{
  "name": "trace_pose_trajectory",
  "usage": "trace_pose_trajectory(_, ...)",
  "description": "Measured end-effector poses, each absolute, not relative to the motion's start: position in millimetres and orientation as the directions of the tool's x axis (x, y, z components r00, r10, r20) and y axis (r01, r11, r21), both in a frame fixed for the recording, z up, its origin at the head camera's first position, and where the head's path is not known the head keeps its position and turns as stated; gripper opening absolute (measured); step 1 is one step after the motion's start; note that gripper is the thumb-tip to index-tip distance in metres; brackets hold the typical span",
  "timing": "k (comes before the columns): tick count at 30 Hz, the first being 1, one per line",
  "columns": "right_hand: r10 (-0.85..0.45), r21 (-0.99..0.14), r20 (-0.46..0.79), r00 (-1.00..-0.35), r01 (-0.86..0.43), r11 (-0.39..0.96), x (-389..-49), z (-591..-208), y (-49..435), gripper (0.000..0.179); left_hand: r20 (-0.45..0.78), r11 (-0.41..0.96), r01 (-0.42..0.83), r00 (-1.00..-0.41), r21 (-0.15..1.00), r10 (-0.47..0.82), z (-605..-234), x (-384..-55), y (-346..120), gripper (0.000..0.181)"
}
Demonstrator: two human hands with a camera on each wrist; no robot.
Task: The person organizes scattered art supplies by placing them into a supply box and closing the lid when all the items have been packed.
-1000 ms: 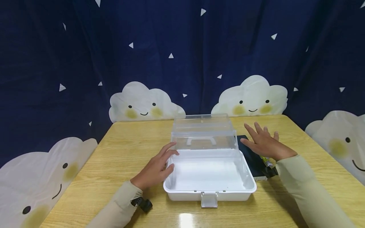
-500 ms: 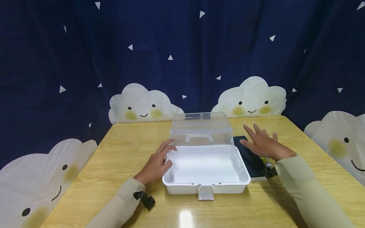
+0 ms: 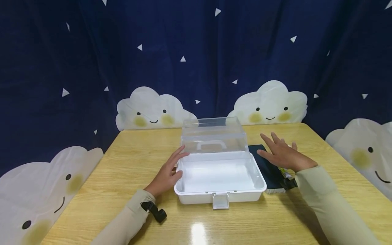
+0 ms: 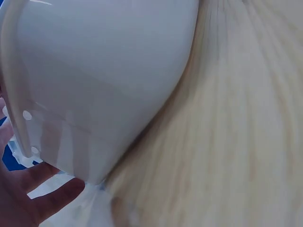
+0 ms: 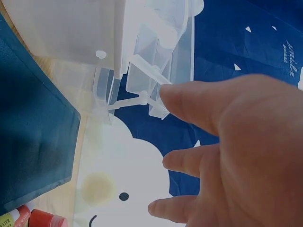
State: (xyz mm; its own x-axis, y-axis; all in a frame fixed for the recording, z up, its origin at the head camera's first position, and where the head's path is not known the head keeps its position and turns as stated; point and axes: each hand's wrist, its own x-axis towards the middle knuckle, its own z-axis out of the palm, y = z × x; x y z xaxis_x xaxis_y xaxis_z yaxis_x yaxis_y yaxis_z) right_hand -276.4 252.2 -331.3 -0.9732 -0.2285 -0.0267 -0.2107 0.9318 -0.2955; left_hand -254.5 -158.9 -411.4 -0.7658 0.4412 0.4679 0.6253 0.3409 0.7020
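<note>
A white plastic storage box (image 3: 199,198) stands on the table with its clear lid (image 3: 214,136) tipped back and its front latch hanging down. My left hand (image 3: 165,175) grips the box's left end, its thumb at the rim and its fingers bent round towards the rear corner. In the left wrist view two fingers of the left hand (image 4: 28,194) lie against that corner of the box (image 4: 104,71). Raised over a dark blue book (image 3: 264,166), my right hand (image 3: 284,154) holds nothing, fingers spread and straight.
Beside the book lies a small yellow-marked item (image 3: 285,172), partly hidden by the right wrist. The right wrist view shows a red tube-like thing (image 5: 47,218) near the book's edge. The wooden table (image 3: 134,149) ends at a dark blue curtain (image 3: 196,41).
The storage box has slid away from me and a little to the left, turning slightly. My left hand has moved back with it, while the right hand has stayed nearly still.
</note>
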Motion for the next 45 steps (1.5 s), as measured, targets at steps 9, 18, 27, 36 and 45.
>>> trace_pose_trajectory(9,-0.233,-0.285,-0.034,-0.972,-0.214,0.934,-276.7,-331.8,251.2,0.082,0.481,0.326,0.617,-0.775,0.716,0.411,-397.2,-240.5,-156.7,0.055)
trace_pose_trajectory(18,-0.244,-0.272,-0.041,-0.969,-0.224,0.936,-277.8,-330.9,252.9,0.084,0.475,0.357,0.578,-0.812,0.734,0.339,-425.0,-260.8,-162.5,0.060)
trace_pose_trajectory(27,-0.247,-0.262,-0.040,-0.968,-0.228,0.938,-277.7,-332.5,253.9,0.083,0.471,0.363,0.590,-0.802,0.721,0.368,-411.3,-254.0,-159.8,0.058)
trace_pose_trajectory(36,-0.265,-0.256,-0.052,-0.963,-0.243,0.936,-277.5,-333.2,254.5,0.082,0.458,0.292,0.624,-0.754,0.725,0.471,-395.6,-241.2,-159.2,0.056)
trace_pose_trajectory(45,-0.275,-0.267,-0.088,-0.958,-0.243,0.932,-279.9,-333.6,253.6,0.082,0.423,0.279,0.611,-0.748,0.741,0.512,-390.0,-238.3,-161.3,0.059)
